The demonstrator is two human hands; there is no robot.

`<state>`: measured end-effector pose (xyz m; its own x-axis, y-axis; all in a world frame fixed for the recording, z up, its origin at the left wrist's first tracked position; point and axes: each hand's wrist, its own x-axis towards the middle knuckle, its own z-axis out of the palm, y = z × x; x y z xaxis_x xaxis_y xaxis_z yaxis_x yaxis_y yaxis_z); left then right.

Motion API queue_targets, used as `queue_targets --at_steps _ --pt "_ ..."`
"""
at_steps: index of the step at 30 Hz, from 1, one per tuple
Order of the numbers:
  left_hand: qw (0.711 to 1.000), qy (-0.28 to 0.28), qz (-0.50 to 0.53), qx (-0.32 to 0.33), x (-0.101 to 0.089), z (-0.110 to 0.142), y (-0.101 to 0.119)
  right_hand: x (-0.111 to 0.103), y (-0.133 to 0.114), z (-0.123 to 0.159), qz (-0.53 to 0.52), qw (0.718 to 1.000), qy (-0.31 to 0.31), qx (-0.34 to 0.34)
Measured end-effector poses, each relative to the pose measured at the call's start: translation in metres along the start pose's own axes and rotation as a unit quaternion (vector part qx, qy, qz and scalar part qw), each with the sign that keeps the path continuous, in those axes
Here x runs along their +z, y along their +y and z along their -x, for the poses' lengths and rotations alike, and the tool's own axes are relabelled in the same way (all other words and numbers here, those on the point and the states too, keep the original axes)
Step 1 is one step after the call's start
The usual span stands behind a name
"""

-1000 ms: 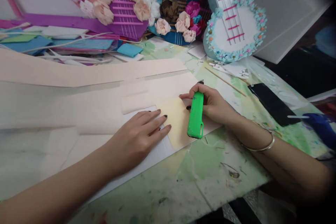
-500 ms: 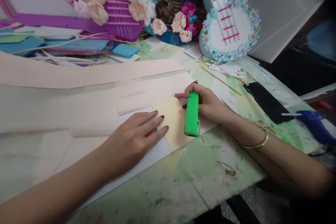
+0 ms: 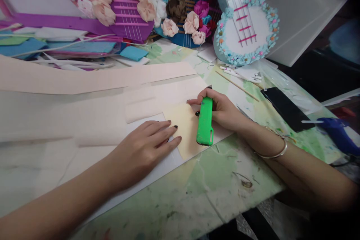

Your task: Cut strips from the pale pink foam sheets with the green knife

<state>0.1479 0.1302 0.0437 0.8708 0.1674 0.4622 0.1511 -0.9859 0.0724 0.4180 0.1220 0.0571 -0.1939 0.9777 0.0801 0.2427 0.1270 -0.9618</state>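
Observation:
My left hand (image 3: 144, 146) lies flat, fingers stretched out, pressing on a white sheet (image 3: 157, 168) beside a pale yellow piece (image 3: 187, 131). My right hand (image 3: 222, 110) is closed round a green utility knife (image 3: 205, 122), its tip pointing away from me onto pale pink foam sheets (image 3: 98, 108). A silver bangle (image 3: 272, 153) sits on my right wrist. The blade itself is hidden by my fingers.
A green, worn table (image 3: 213, 180) carries the work. At the back stand a purple guitar-shaped model with paper flowers (image 3: 126, 7) and a white and turquoise one (image 3: 244, 30). A black phone (image 3: 287, 108), a wooden skewer (image 3: 237, 87) and a blue glue gun (image 3: 337, 133) lie right.
The view has shifted slightly; my right hand with the knife has edged a little toward me and left. My left hand stays pressed flat.

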Motion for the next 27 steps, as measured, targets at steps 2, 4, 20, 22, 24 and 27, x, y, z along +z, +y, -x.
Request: queue_targets --at_steps 2,4,20,22,24,27 --pt "1.0 0.002 0.001 0.006 -0.0002 -0.0004 0.0005 0.0 0.0 0.0001 0.002 1.0 -0.001 -0.003" --pt "1.0 0.006 0.0 0.008 -0.0001 -0.0004 0.0009 -0.0001 0.0 0.0001 0.004 1.0 0.0 -0.005" --pt "0.999 0.006 0.018 0.025 -0.0001 0.0034 0.0024 -0.0001 -0.0004 0.0001 -0.007 1.0 0.004 0.006" --pt "0.999 0.009 0.023 0.03 -0.0002 0.0037 0.0025 0.0001 -0.0007 0.0002 -0.01 1.0 0.003 0.007" --pt "0.999 0.013 0.022 0.032 -0.0007 0.0036 0.003 0.0002 -0.001 0.0003 -0.009 1.0 0.002 0.008" --pt "0.999 0.018 0.014 0.032 -0.0018 0.0029 0.0043 0.0001 -0.001 0.0002 -0.003 1.0 0.0 0.005"
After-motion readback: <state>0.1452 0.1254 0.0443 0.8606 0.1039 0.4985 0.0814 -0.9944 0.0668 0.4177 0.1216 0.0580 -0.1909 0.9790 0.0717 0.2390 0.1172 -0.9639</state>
